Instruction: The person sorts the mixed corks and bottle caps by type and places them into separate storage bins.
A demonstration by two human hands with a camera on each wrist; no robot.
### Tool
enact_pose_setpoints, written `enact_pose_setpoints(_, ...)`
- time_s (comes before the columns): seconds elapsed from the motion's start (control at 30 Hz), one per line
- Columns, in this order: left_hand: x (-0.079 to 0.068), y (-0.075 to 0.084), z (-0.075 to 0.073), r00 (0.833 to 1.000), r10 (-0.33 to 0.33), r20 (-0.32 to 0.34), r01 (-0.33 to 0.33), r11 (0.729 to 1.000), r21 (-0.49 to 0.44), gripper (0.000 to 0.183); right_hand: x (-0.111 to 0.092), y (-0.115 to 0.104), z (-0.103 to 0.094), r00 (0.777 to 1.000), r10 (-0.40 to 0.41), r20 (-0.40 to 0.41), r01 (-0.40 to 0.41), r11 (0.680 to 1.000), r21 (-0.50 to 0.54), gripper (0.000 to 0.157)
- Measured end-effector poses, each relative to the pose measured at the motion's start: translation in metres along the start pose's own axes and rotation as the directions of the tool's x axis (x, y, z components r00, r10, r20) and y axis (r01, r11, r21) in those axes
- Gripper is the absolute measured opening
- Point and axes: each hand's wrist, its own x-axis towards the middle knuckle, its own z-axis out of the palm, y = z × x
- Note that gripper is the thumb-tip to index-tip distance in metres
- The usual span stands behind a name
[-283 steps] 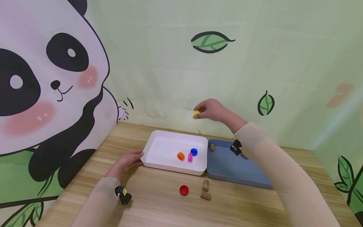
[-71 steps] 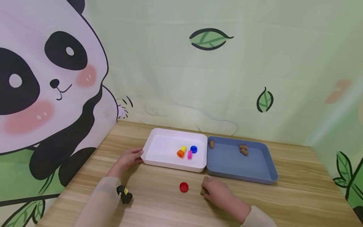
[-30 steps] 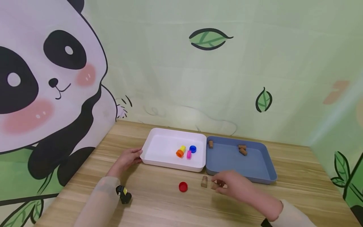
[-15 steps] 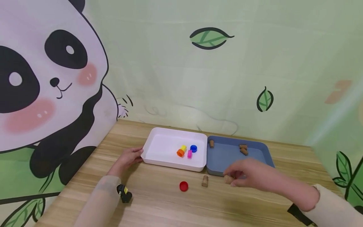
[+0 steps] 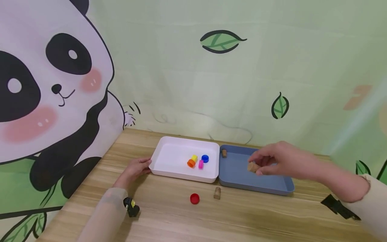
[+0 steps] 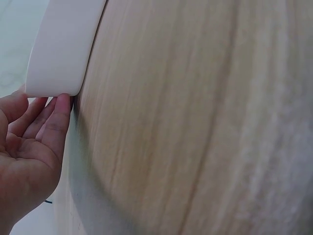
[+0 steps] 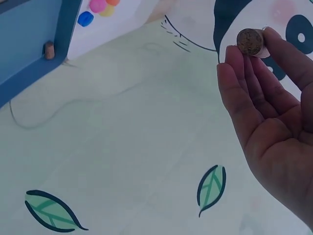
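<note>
My right hand [image 5: 282,161] pinches a cork [image 5: 252,167] between thumb and fingertips, held above the blue-grey tray [image 5: 257,189]. The right wrist view shows the round end of this cork [image 7: 250,42]. My left hand [image 5: 135,169] holds the left end of the white tray [image 5: 184,176]; in the left wrist view the thumb meets the upper rim and the fingertips [image 6: 63,100] the lower edge. Inside the white tray lie a yellow piece [image 5: 194,157], an orange cap [image 5: 191,163], a blue cap [image 5: 205,158] and a pink piece [image 5: 201,164].
Another cork [image 5: 224,153] lies at the blue-grey tray's back left corner; my right hand hides part of that tray. On the wooden table [image 5: 169,215] in front are a red cap [image 5: 195,198] and one cork [image 5: 217,193]. A wall with panda artwork stands behind.
My right hand placed a yellow piece in the white tray, then picked a cork off the table and carried it right and up over the blue-grey tray. My left hand stays put.
</note>
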Motion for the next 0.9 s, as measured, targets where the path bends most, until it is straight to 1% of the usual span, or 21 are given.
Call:
enact_pose_setpoints(0.1, 0.000, -0.001, 0.000, 1.000, -0.002, -0.005, 0.002, 1.000, -0.017, 0.049, 0.003, -0.003, -0.011, 0.998, 0.058, -0.008, -0.058, 0.998, 0.005, 0.030)
enact_pose_setpoints(0.2, 0.000, -0.001, 0.000, 1.000, -0.003, -0.008, 0.003, 1.000, -0.018, 0.049, 0.006, -0.003, -0.020, 0.996, 0.086, -0.028, -0.086, 0.996, 0.002, 0.031)
enact_pose_setpoints(0.4, -0.001, 0.000, -0.001, 1.000, 0.005, -0.005, -0.005, 1.000, -0.013, 0.050, 0.012, -0.003, -0.040, 0.990, 0.117, -0.074, -0.123, 0.988, -0.089, 0.035)
enact_pose_setpoints(0.53, 0.000, 0.001, -0.001, 1.000, 0.010, 0.000, -0.010, 1.000, -0.007, 0.050, 0.018, 0.001, -0.058, 0.981, 0.169, -0.100, -0.181, 0.974, -0.137, 0.036)
enact_pose_setpoints(0.7, -0.001, 0.002, -0.001, 1.000, 0.021, 0.008, -0.021, 1.000, -0.008, 0.050, 0.027, 0.010, -0.078, 0.969, 0.224, -0.109, -0.237, 0.963, -0.126, 0.038)
enact_pose_setpoints(0.9, -0.002, 0.001, -0.001, 1.000, 0.020, 0.014, -0.020, 1.000, -0.012, 0.050, 0.036, 0.022, -0.093, 0.951, 0.272, -0.146, -0.288, 0.953, -0.100, 0.043)
